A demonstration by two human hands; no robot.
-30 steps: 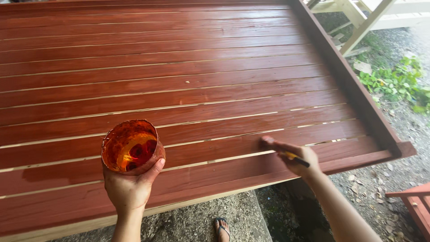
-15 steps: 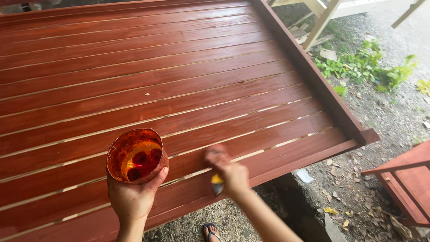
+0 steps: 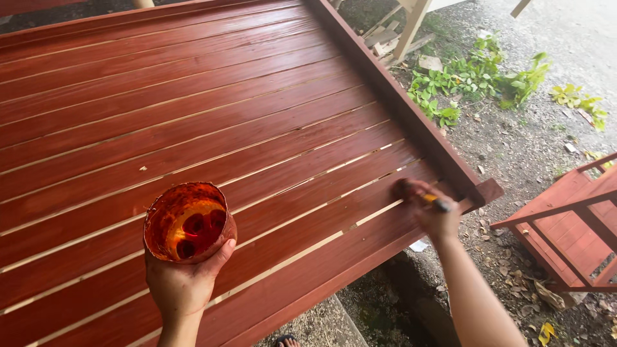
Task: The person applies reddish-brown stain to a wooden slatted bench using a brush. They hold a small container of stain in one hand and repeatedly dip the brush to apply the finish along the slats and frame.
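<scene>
Red-stained slats make up the platform (image 3: 212, 122). Above its near edge the left hand (image 3: 183, 283) is clamped around a stain-smeared cup (image 3: 187, 222). At the platform's near right corner the right hand (image 3: 432, 209) is closed on a brush (image 3: 437, 204), pressed to the wood

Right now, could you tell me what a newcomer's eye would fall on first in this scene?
The big red-brown slatted wooden platform fills most of the view, glossy with stain. At lower left the left hand holds up a stain-smeared cup of reddish liquid, while the right hand presses a brush near the platform's right corner. Green weeds grow on the gravel beyond.
</scene>
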